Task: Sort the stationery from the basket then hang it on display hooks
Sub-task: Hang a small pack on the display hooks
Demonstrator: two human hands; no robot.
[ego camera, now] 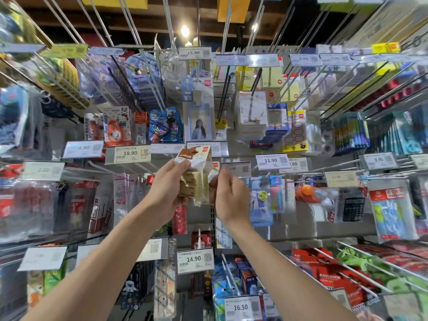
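Both hands are raised before the middle of the rack [301, 230], sharing one packet [195, 174]. The left hand [169, 188] grips it from the left, fingers curled round the clear bag and thumb near the brown and white header card. The right hand [229, 198] has its fingers curled and pinches the bag's right edge, though blur softens that contact. The packet is tilted, header uppermost, with tan blocks showing through the plastic; it is held in the air and hangs on no hook. Just left of its header is the 18.90 tag [129, 154], and just right of it the 2.90 tag [236, 169]. Straight above hangs a card holder [199, 114], with yellow notes [245, 77] nearer the rack's upper right. Below the wrists sits the 14.90 tag [194, 259], and the 16.50 tag [240, 306] lies by the bottom edge. A calculator [353, 208] hangs toward the right edge. Long bare hooks [168, 19] reach out along the top edge.
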